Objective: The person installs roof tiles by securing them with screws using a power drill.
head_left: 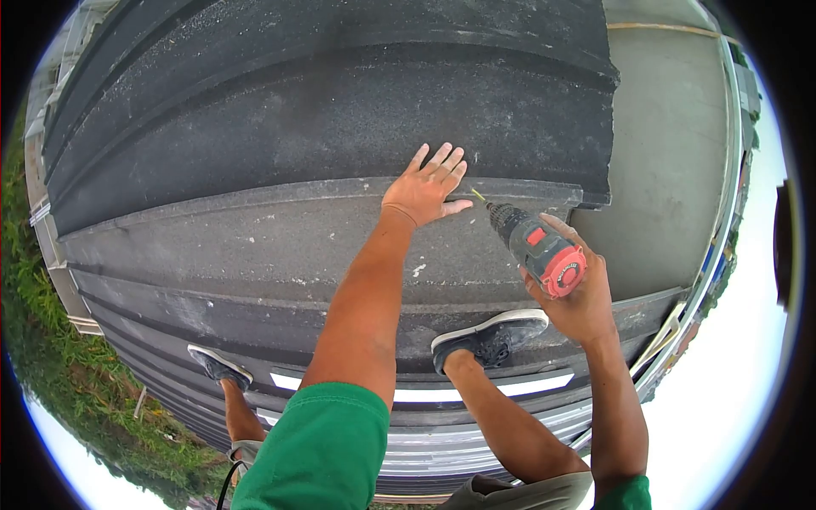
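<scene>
My left hand [427,189] lies flat with its fingers spread on the overlapping edge of a dark roofing sheet [340,119]. To its right, my right hand [580,293] is wrapped round a black and red power drill [537,242]. The drill's thin bit [478,195] points up and left, with its tip at the raised seam [527,189] just right of my left thumb. Whether the tip touches the sheet cannot be made out. White dust covers my left fingertips.
My shoes [489,340] stand on the lower ribbed sheets. A grey concrete surface [654,161] lies at the right, past the sheet's ragged edge. Light metal sheets [459,442] are near my legs. Green plants [110,365] grow below the roof's left edge.
</scene>
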